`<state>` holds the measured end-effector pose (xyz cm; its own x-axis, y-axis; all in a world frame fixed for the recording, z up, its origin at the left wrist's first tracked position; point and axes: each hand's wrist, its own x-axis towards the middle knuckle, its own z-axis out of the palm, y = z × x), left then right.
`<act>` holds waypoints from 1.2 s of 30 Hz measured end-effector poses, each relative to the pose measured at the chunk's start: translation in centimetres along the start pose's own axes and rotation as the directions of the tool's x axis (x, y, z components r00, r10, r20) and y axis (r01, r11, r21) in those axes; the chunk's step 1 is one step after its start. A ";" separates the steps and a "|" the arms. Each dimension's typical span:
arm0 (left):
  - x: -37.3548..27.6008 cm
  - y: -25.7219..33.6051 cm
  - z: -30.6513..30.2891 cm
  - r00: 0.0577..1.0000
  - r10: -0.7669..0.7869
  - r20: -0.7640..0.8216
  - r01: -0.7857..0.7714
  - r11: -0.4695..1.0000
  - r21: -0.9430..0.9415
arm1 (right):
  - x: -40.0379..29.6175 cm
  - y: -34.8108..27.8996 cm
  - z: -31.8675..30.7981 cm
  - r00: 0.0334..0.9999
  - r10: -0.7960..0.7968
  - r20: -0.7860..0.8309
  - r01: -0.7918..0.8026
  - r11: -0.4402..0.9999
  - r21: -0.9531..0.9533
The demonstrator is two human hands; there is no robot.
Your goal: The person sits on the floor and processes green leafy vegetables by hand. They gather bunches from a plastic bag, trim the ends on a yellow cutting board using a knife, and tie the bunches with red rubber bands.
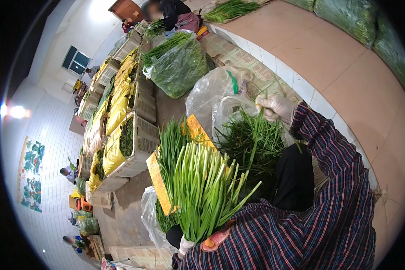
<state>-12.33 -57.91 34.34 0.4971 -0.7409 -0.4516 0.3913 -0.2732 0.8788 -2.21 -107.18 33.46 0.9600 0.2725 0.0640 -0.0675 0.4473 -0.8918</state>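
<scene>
My left hand [186,243], in a pale glove and mostly hidden by the sleeve and stalks, grips a thick bundle of green stalks [202,189] near its lower end. The pale cut ends of the bundle fan out upward. My right hand [273,105], also gloved, has its fingers closed on thin green stalks that hang down over a heap of loose greens [253,141] in a clear plastic bag [206,98]. Another bunch of greens [172,145] lies on a yellow board [160,182] beyond the held bundle.
White plastic crates [145,135] with greens and yellow sacks [116,111] stand in rows at the left. A large bag of greens [182,67] is ahead. A tiled ledge [341,81] runs along the right. A co-worker [179,17] sits at the top; others are far left.
</scene>
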 end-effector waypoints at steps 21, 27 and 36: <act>3.5 8.5 6.6 0.773 0.553 -0.312 0.357 0.027 0.934 | -0.5 15.2 23.7 0.941 -0.087 0.326 -0.172 0.708 0.685; 3.1 6.4 6.2 0.942 0.331 -0.052 0.155 -0.292 0.944 | -1.6 14.3 23.9 0.922 0.201 0.332 -0.388 0.468 0.794; -4.3 14.0 1.4 0.561 0.672 -0.483 -0.333 0.717 0.612 | -1.1 15.3 23.4 0.931 0.101 0.351 -0.350 0.520 0.779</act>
<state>-10.10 -59.38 48.79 0.9159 -0.3031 0.2632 -0.3589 -0.3249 0.8750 -10.64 -80.71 30.27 0.7914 0.5981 0.1264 -0.5832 0.8007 -0.1373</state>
